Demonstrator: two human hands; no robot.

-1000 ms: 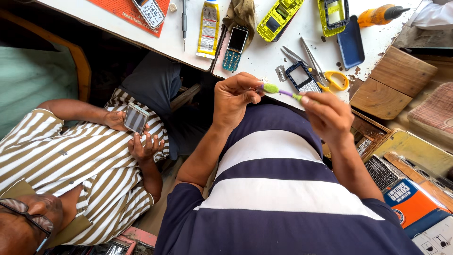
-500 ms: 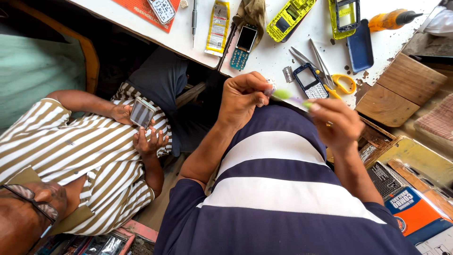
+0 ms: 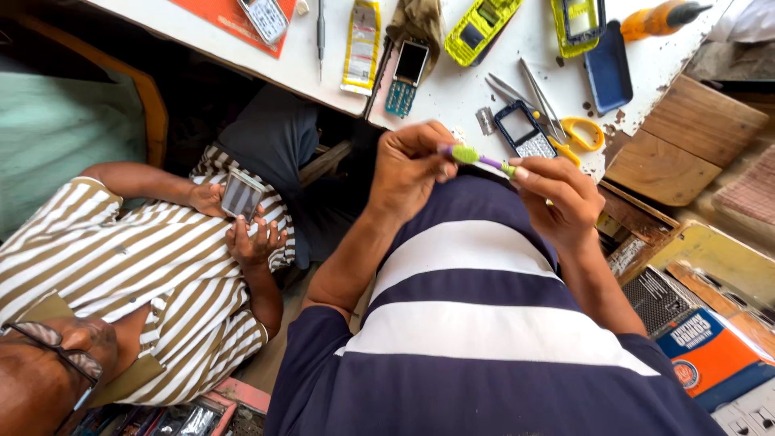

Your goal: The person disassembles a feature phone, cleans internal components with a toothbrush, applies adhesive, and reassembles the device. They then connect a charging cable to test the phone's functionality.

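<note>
Two hands, one green-and-purple toothbrush, held just above the surface.
Left hand (image 3: 412,165) pinches the toothbrush (image 3: 476,157) head; right hand (image 3: 557,194) grips its handle; phone frame (image 3: 523,133) beyond fingertips. Best kept level, grip firm.

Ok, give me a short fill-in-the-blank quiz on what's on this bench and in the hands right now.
1. Both hands, left hand and right hand, hold a small green and purple ____.
2. The scissors on the white table have ____ handles.
3. The person in the striped shirt holds a small ____.

Missing words: brush; yellow; phone
</note>
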